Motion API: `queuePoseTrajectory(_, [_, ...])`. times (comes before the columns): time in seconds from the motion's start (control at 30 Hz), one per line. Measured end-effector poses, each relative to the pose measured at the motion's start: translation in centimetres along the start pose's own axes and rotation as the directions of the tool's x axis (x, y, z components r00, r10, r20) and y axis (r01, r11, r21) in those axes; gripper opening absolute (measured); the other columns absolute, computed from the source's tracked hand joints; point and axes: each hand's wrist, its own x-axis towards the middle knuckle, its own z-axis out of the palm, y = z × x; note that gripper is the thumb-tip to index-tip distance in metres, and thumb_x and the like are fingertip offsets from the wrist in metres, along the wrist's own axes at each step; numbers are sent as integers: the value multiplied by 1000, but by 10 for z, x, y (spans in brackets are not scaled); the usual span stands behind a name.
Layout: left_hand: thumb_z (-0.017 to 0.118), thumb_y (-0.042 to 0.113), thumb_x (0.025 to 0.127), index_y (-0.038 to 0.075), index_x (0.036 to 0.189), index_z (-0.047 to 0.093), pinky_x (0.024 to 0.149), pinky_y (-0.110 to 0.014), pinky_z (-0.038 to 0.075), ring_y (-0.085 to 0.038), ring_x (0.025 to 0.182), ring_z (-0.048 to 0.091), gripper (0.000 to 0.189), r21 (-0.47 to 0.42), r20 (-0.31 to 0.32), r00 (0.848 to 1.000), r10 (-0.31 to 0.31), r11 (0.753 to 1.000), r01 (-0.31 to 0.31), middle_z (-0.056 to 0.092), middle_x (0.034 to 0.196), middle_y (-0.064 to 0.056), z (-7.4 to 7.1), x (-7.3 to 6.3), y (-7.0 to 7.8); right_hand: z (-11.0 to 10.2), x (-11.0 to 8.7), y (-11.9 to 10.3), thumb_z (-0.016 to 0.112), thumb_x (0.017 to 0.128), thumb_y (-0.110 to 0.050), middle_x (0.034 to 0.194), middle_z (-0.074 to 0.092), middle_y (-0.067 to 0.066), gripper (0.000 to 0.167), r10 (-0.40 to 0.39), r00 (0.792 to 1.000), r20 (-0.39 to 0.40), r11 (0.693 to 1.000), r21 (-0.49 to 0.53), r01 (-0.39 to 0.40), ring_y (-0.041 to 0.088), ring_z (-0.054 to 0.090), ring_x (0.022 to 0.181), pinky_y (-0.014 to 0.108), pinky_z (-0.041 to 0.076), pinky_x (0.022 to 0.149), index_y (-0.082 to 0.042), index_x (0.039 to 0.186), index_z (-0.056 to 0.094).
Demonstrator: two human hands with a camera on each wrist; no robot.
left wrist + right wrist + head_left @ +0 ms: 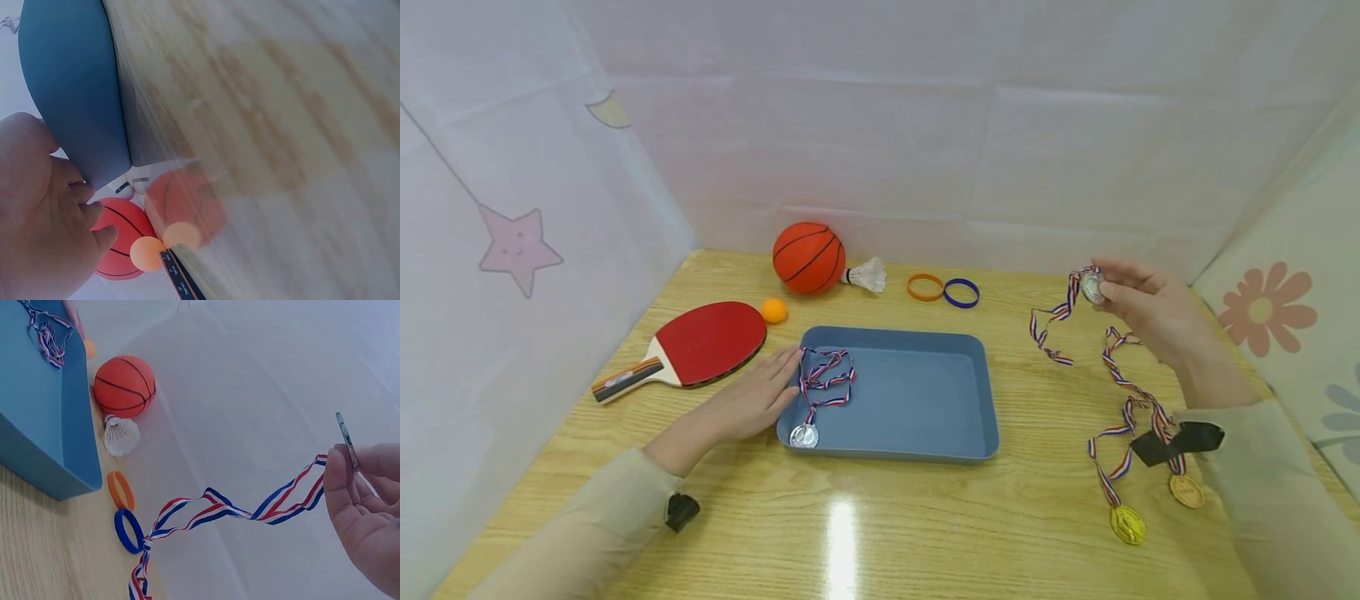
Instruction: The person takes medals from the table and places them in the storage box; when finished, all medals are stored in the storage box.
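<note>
Red bat [711,343]: lies flat on the wooden table [760,517], at nine o'clock from the middle of the blue tray [917,392]. Its handle points to eight o'clock.
Left hand [748,398]: also at nine o'clock, touching the tray's side. Its fingers are out straight, the thumb is apart from them, and nothing is clamped.
Little orange ball [774,311]: at ten o'clock, just beside the bat.
Tray medal [803,436]: silver, inside the tray at eight o'clock. Its stripy ribbon lies in loops above it.
Basketball [808,257]: at eleven o'clock.
Shuttlecock [868,274]: near twelve o'clock, just beside the basketball.
Orange band [926,298] and blue band [961,305]: side by side, near one o'clock.
Held medal [1092,289]: silver, up at two o'clock. Its ribbon hangs toward seven o'clock.
Right hand [1150,312]: thumb and fingers pinch the held medal tight.
Two gold medals [1127,525]: on the table near four o'clock, with stripy ribbons.
</note>
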Motion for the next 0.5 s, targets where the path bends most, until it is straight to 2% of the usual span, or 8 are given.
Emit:
queuePoseTrajectory(0.13, [41, 27, 98, -4, 145, 16, 108, -47, 16, -36, 136, 11, 61, -1, -1, 1000, -1, 1000, 1, 13, 151, -17, -1, -1, 1, 22, 6, -7, 41, 92, 13, 99, 62, 6, 36, -13, 1000, 29, 1000, 23, 12, 15, 59, 83, 26, 50, 77, 3, 122, 57])
queuePoseTrajectory(0.33, [41, 25, 98, -5, 144, 19, 107, -49, 18, -38, 135, 14, 60, 7, -34, 999, 18, 1000, -18, 17, 149, -19, 0, -1, 0, 60, 21, -8, 41, 92, 14, 98, 62, 7, 35, -19, 993, 116, 999, -28, 22, 16, 59, 82, 27, 50, 74, 4, 121, 56])
queuePoseTrajectory(0.5, [40, 25, 98, -5, 144, 19, 107, -49, 18, -38, 135, 14, 59, 12, -31, 999, 17, 1000, -17, 17, 149, -19, 0, -1, 1, 91, 34, -2, 48, 91, 8, 102, 61, 8, 31, 77, 985, 157, 993, -102, -62, 17, 59, 83, 27, 50, 74, -3, 118, 60])
